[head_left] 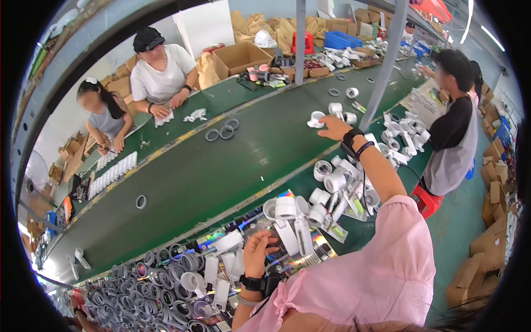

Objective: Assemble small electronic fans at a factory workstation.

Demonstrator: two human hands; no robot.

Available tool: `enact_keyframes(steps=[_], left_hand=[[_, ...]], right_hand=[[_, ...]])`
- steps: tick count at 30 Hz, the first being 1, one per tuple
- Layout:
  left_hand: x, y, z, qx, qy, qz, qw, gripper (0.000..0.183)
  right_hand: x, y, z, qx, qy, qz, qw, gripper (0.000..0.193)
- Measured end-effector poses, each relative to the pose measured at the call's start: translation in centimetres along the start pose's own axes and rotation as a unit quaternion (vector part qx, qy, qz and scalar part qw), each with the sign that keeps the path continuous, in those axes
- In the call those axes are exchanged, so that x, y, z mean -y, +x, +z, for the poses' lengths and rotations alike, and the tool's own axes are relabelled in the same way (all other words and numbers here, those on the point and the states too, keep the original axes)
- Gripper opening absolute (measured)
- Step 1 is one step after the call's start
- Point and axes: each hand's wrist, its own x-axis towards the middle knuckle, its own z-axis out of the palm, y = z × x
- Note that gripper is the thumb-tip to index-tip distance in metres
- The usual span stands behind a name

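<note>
My right hand (336, 128) is stretched over the green conveyor belt, its fingers closed on the edge of a white round plastic housing (316, 119). Other white housings (349, 117) sit just beyond those fingers. Nearer my body, my left hand (258, 250) is loosely curled, fingers apart, with nothing visible in it. Beside it, white housings with round heads and long handles (286, 209) rest on shiny printed boxes (323, 250). A heap of grey rings (149, 290) lies left of my left hand, with a few white handled pieces (193, 282) on top.
The conveyor belt (254, 149) runs across, carrying loose grey rings (227, 131). A grey metal post (385, 66) rises near my right arm. More white housings (395, 133) are piled at right. Two people work opposite; another sits on a red stool (426, 200) at right.
</note>
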Motion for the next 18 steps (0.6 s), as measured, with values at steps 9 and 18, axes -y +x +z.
enact_keyframes(steps=[9,18], left_hand=[[-0.5,-1.0,-1.0,0.025,-0.043,-0.03,0.998,0.024],[-0.5,-0.3,-1.2,0.029,-0.032,-0.037,0.998,0.024]], right_hand=[[-5.5,5.3,6.9,0.044,-0.054,0.036,0.997,0.065],[-4.3,4.7,5.8,0.067,-0.145,-0.021,0.987,0.02]])
